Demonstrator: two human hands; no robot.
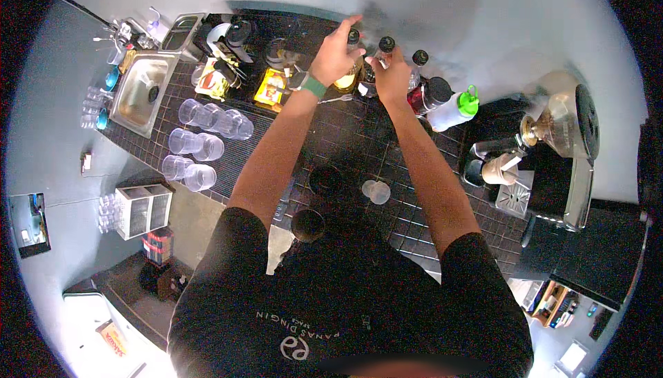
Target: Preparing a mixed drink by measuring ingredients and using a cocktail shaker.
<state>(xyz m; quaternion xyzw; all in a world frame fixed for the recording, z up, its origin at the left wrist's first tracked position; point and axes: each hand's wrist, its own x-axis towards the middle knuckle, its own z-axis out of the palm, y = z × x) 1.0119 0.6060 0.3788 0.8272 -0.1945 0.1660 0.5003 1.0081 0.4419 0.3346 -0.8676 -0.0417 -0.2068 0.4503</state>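
Black-capped bottles (384, 50) line the wall; the left hand (335, 53) closes around one neck, the right hand (392, 78) clamps another bottle (368, 81), steadying both upright.

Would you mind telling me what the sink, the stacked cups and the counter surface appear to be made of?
Sink: likely stainless steel, with a brushed metallic sheen. Stacked cups: probably clear plastic, see-through and glossy. Counter: seemingly dark tile, given its grid of lines.

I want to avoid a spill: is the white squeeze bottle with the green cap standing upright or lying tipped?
Tipped. The white squeeze bottle lies slanted on the dark tiled counter, green cap pointing up-right, beside the upright dark-capped bottles.
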